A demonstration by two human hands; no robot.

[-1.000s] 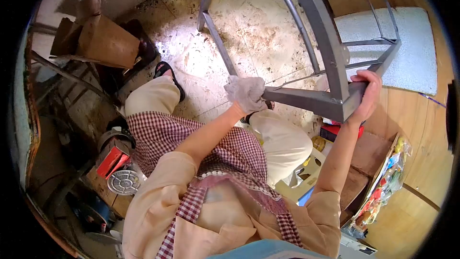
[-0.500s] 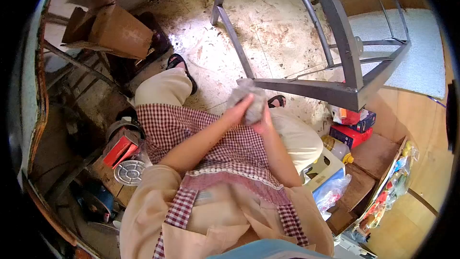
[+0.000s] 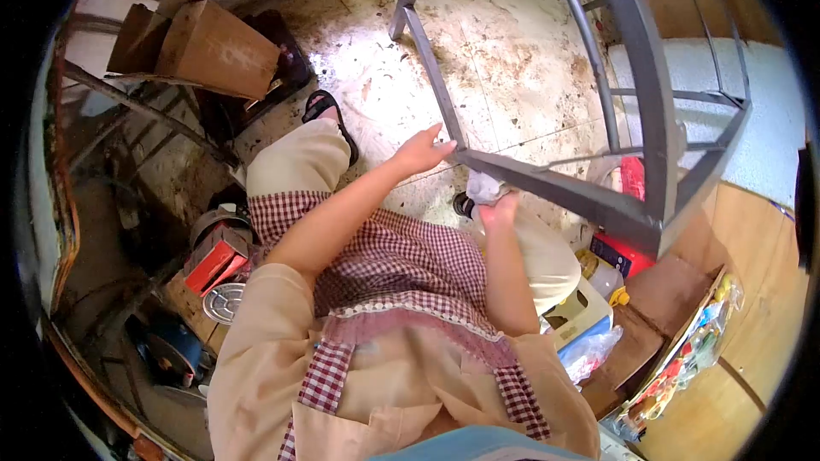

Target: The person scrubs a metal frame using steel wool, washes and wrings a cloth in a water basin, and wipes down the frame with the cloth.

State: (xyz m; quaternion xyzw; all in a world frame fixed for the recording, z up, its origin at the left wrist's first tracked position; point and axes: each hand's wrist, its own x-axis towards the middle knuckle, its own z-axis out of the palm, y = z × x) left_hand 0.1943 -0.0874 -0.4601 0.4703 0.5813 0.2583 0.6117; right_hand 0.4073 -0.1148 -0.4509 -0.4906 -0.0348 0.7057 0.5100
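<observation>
A grey metal frame (image 3: 564,190) of square bars stands tilted in front of me, one lower corner close to my hands. My right hand (image 3: 498,210) grips a crumpled light grey cloth (image 3: 485,189) just under the near bar; the cloth appears to touch the bar. By the frame's left corner is my left hand (image 3: 420,152), its fingers apart and holding nothing. Whether its fingertips touch the metal I cannot tell.
An open cardboard box (image 3: 220,49) sits at the back left. A red box (image 3: 224,258) and a round metal grate (image 3: 225,302) lie at my left. On my right are a cardboard carton (image 3: 636,337) and a white crate (image 3: 581,312). The tiled floor (image 3: 504,85) is stained.
Both hands were around the cloth; now only my right hand holds it, lower and by the bar. My left hand has let go and moved to the frame's corner. The view has shifted slightly.
</observation>
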